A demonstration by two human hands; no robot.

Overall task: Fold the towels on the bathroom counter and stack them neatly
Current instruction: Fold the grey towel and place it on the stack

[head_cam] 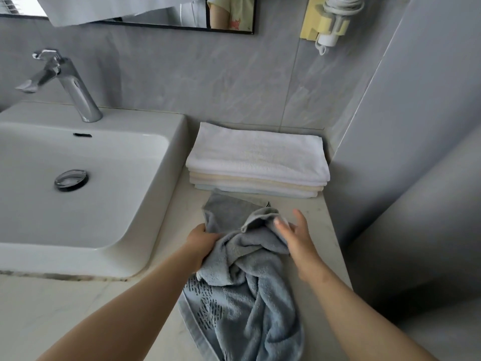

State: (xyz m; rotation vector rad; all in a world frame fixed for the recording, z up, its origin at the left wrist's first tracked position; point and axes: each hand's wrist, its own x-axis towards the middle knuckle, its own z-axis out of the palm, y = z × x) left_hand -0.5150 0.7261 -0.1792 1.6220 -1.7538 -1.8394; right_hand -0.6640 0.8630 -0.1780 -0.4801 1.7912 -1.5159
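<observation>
The left hand (204,239) grips the towel (242,282), crumpled on the counter (179,220) between the 2 hands; the right hand (295,234) touches its raised fold, grip unclear. Stack (257,157) beyond them; sink (171,152), holding a plug (70,179), to their left.

Two bare forearms (135,303) are seen behind the left hand (201,239) and right hand (296,234), and a pale yellow short-sleeved top (240,9) with a reddish print is reflected in the mirror (182,27).

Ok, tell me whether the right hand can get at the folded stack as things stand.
Probably yes. The right hand is at the grey towel, just in front of the folded stack, with only bare counter between; nothing stands in the way.
</observation>
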